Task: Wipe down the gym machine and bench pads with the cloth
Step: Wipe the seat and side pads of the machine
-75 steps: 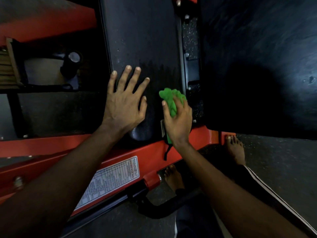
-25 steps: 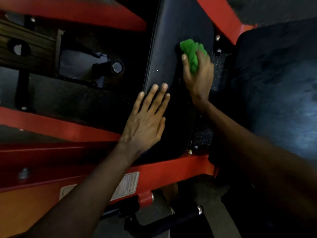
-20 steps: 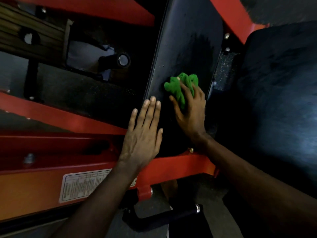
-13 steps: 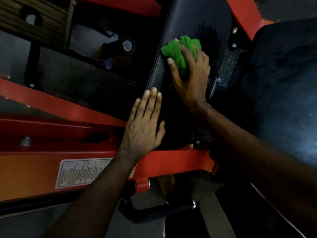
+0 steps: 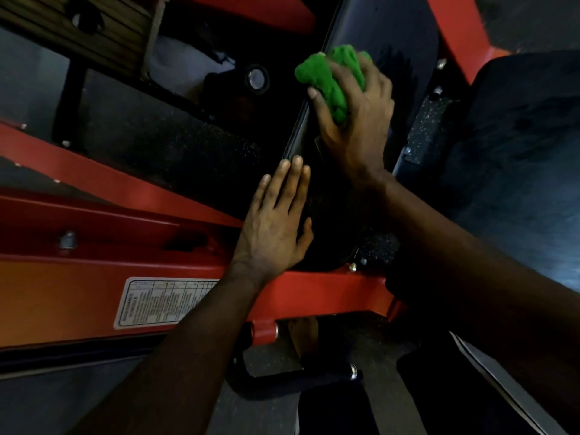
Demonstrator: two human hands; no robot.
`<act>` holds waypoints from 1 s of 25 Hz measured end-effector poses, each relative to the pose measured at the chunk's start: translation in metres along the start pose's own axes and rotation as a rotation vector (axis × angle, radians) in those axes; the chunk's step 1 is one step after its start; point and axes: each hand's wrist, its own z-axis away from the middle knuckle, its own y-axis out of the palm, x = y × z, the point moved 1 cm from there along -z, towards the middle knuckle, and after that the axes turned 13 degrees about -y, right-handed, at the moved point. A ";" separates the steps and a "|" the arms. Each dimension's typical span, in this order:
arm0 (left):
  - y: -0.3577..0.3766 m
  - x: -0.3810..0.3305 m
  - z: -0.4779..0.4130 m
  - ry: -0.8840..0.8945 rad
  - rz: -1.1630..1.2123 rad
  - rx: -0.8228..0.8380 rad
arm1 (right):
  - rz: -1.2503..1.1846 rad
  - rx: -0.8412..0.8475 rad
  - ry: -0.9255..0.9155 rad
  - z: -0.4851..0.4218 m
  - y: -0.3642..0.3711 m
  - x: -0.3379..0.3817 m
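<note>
Right hand (image 5: pixel 354 120) grips the bunched cloth (image 5: pixel 332 78) against the pad (image 5: pixel 405 32), at its left edge. Left hand (image 5: pixel 276 224), fingers flat, braces below. Best practice: even pressure, overlapping strokes covering the edge.

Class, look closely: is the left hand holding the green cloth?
No: the right hand grips the cloth, while the left hand lies flat and empty on the pad.

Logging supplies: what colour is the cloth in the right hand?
Bright green cloth, gripped by the right hand; head view.
</note>
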 end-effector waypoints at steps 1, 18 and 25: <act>0.001 0.001 0.000 -0.004 -0.005 0.002 | 0.002 0.003 -0.009 0.003 0.001 0.003; 0.002 0.002 0.000 0.000 0.072 0.008 | 0.022 0.028 -0.117 -0.001 -0.004 -0.006; -0.045 0.013 -0.019 -0.059 0.624 -0.005 | -0.070 -0.015 0.057 0.059 0.001 0.011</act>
